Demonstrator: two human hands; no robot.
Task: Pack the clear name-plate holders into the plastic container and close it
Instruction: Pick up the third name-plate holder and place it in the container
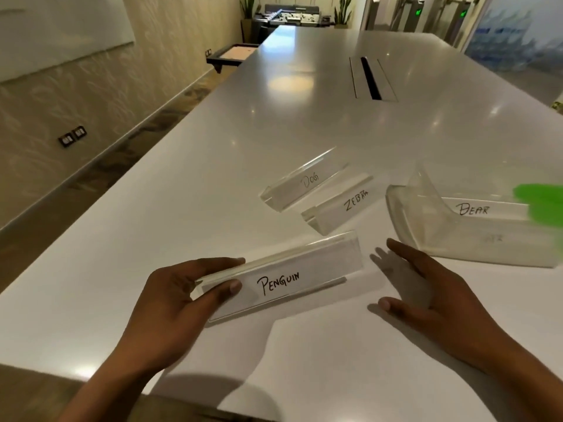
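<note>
Clear PENGUIN holder (283,281) lifted near DOG holder (304,182), ZEBRA holder (344,208), open container (475,229).

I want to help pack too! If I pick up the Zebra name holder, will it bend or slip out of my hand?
The Zebra holder looks like hard clear plastic with straight edges, so it probably stays stiff. Its glossy faces may feel slippery. It rests flat on the table, so it likely slides rather than rolls.

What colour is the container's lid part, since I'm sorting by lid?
Bright green, seen blurred at the head view's right edge.
</note>
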